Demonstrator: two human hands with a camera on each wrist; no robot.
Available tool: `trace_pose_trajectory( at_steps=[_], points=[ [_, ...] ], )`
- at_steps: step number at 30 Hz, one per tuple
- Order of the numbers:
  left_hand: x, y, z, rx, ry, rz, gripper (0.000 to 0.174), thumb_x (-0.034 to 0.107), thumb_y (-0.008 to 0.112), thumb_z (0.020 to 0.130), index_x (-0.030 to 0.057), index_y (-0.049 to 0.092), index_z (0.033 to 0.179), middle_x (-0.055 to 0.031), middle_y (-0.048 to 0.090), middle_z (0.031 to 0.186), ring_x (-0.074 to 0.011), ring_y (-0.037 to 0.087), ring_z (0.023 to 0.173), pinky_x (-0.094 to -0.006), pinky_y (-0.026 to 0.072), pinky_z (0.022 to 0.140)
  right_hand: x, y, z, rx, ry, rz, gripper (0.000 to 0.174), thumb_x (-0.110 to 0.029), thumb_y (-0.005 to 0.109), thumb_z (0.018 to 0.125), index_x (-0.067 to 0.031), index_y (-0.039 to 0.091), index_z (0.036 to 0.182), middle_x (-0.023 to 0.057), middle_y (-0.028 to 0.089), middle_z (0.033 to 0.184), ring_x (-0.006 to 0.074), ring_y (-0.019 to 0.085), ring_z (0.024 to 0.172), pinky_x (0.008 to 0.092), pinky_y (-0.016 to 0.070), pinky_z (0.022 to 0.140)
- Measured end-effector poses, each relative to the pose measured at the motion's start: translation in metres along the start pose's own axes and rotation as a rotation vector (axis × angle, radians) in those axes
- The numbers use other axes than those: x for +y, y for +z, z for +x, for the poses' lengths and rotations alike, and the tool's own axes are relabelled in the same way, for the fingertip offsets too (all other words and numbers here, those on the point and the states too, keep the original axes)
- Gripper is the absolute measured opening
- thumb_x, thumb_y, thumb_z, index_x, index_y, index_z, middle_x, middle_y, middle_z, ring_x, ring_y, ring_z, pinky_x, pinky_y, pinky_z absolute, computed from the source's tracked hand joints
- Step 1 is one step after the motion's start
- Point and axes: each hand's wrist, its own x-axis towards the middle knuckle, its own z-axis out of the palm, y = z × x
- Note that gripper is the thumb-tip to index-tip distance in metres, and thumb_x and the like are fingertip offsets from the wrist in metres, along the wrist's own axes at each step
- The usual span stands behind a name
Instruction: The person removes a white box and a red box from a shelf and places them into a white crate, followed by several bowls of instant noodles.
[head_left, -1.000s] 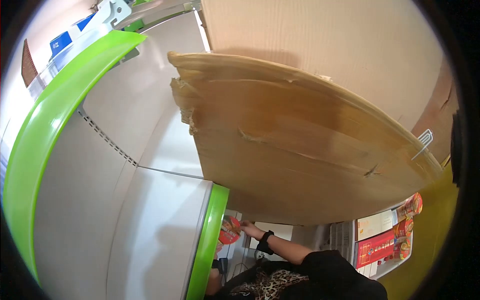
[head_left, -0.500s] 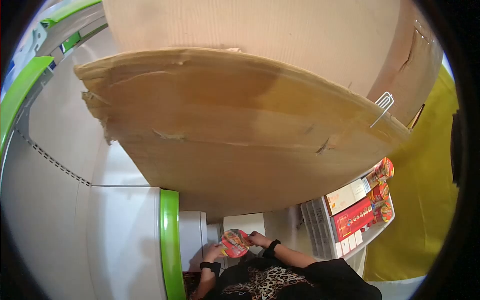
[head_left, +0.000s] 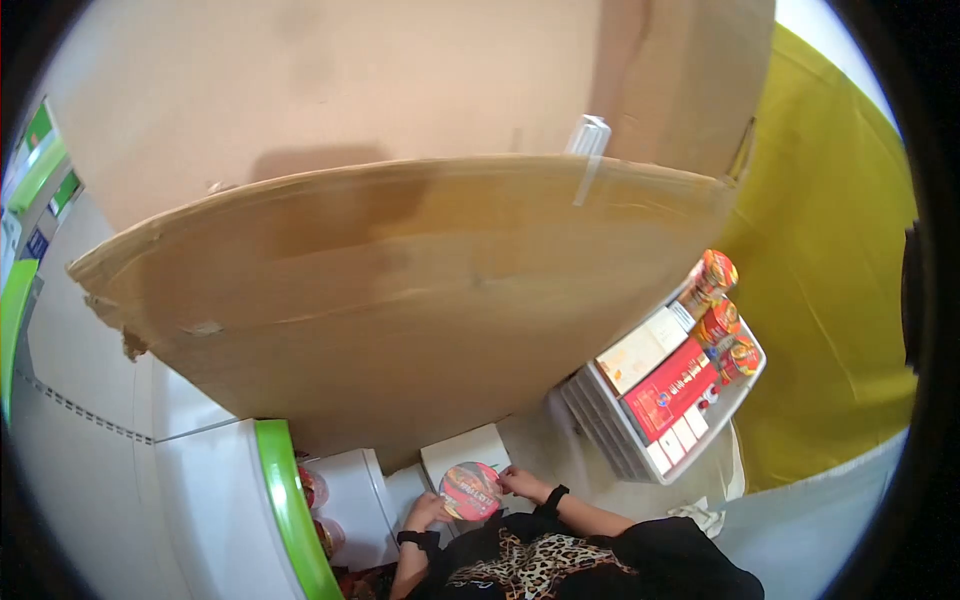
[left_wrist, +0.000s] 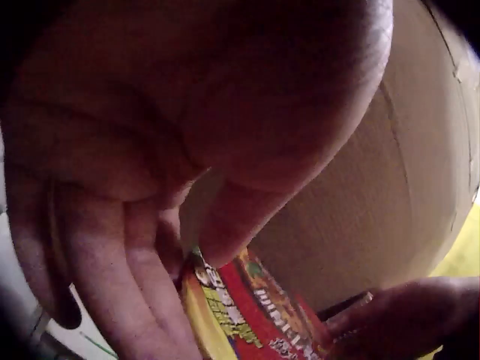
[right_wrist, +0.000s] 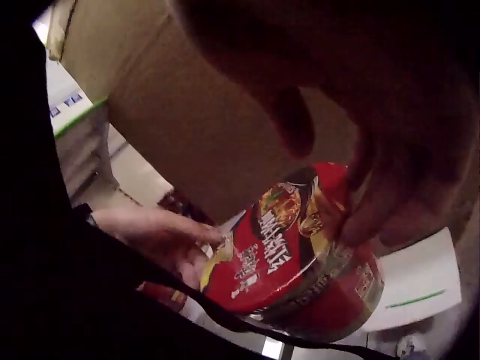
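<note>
A red instant noodle cup (head_left: 470,492) with a printed lid is held between both hands, low in front of the body. On its left side my left hand (head_left: 427,511) grips it; the left wrist view has the thumb (left_wrist: 229,225) on the lid's edge. My right hand (head_left: 525,484) holds the opposite side by the rim. From the right wrist view, the cup (right_wrist: 262,259) is tilted, its lid and part of its dark-and-red side showing, with the right fingers (right_wrist: 367,217) at the lid's far edge. The cup's underside is hidden.
A large cardboard sheet (head_left: 380,320) stands ahead. To the right, a white plastic basket (head_left: 610,430) holds boxes and several similar cups (head_left: 720,320). White shelving with a green edge (head_left: 290,510) is at left, with red packages (head_left: 315,487) beside it.
The head view has turned right, bringing the basket nearer the middle. The cup moved from beside the green shelf edge to in front of the body, and the left hand now visibly grips it too.
</note>
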Motion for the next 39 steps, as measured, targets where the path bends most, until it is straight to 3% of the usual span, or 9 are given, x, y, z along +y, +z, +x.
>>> trace_pose_trajectory(
  at_steps=[6,9,13,15,18,19,20,23,39],
  points=[
    [0.064,0.073,-0.032,-0.080,0.141,-0.006,0.020,0.019,0.048,0.086,-0.0005,0.046,0.083,-0.0147,0.059,0.069,-0.0213,0.062,0.059,-0.0295,0.0512,0.053,-0.015,-0.059,-0.091,0.125,-0.085,0.393,0.034,-0.029,0.050,0.082,-0.0075,0.048,0.108,0.0023,0.054,0.095,0.0116,0.050,0.087,0.0270,0.0393,0.072],
    [0.084,0.115,-0.047,-0.060,0.336,0.307,0.025,0.023,0.053,0.084,0.0016,0.049,0.072,-0.0077,0.059,0.064,-0.0130,0.057,0.057,-0.0237,0.0452,0.054,-0.024,-0.090,-0.153,0.169,-0.137,0.487,0.036,-0.026,0.052,0.082,-0.0081,0.047,0.113,0.0016,0.052,0.106,0.0106,0.047,0.095,0.0245,0.0358,0.079],
    [0.110,0.177,-0.070,-0.105,0.463,0.415,0.024,0.022,0.056,0.082,0.0013,0.051,0.072,-0.0086,0.060,0.072,-0.0145,0.058,0.066,-0.0248,0.0441,0.059,0.001,-0.123,-0.221,0.268,-0.281,0.621,0.041,-0.023,0.051,0.083,-0.0071,0.043,0.120,0.0034,0.049,0.114,0.0128,0.044,0.106,0.0274,0.0360,0.084],
    [0.124,0.215,-0.086,-0.048,0.720,0.670,0.022,0.021,0.059,0.080,0.0015,0.052,0.071,-0.0093,0.060,0.081,-0.0169,0.056,0.076,-0.0262,0.0428,0.065,0.014,-0.136,-0.257,0.305,-0.328,0.731,0.042,-0.022,0.051,0.083,-0.0067,0.041,0.121,0.0045,0.047,0.117,0.0137,0.042,0.109,0.0289,0.0357,0.087],
    [0.120,0.275,-0.093,-0.081,0.999,0.573,0.022,0.020,0.060,0.078,0.0013,0.053,0.070,-0.0098,0.058,0.084,-0.0202,0.054,0.078,-0.0284,0.0415,0.065,0.046,-0.151,-0.302,0.346,-0.399,0.858,0.045,-0.020,0.049,0.084,-0.0062,0.037,0.125,0.0074,0.040,0.125,0.0173,0.038,0.114,0.0329,0.0343,0.092],
    [0.116,0.297,-0.095,-0.100,1.064,0.524,0.021,0.019,0.059,0.079,0.0012,0.051,0.071,-0.0051,0.054,0.071,-0.0146,0.049,0.065,-0.0266,0.0385,0.058,0.061,-0.156,-0.315,0.373,-0.413,0.870,0.046,-0.020,0.049,0.084,-0.0061,0.036,0.125,0.0078,0.040,0.125,0.0181,0.038,0.115,0.0336,0.0340,0.092],
    [0.110,0.314,-0.101,-0.121,1.063,0.527,0.021,0.019,0.059,0.079,0.0012,0.051,0.071,-0.0051,0.054,0.071,-0.0146,0.049,0.065,-0.0266,0.0385,0.058,0.076,-0.160,-0.328,0.399,-0.428,0.883,0.046,-0.021,0.049,0.084,-0.0060,0.036,0.125,0.0082,0.040,0.126,0.0189,0.038,0.115,0.0344,0.0337,0.092],
    [0.101,0.369,-0.131,-0.225,0.564,0.457,0.020,0.017,0.055,0.082,0.0018,0.048,0.071,0.0031,0.041,0.058,-0.0041,0.036,0.057,-0.0216,0.0318,0.050,0.119,-0.173,-0.369,0.437,-0.438,0.877,0.047,-0.021,0.049,0.083,-0.0048,0.035,0.125,0.0084,0.040,0.125,0.0195,0.038,0.116,0.0345,0.0331,0.093],
    [0.071,0.547,-0.164,-0.604,0.672,0.996,0.026,0.025,0.056,0.080,-0.0004,0.052,0.072,-0.0119,0.050,0.064,-0.0185,0.047,0.059,-0.0302,0.0390,0.058,0.244,-0.161,-0.502,0.845,-0.461,1.179,0.041,-0.017,0.047,0.084,-0.0025,0.037,0.122,0.0104,0.044,0.121,0.0178,0.042,0.112,0.0323,0.0361,0.090]
  ],
)
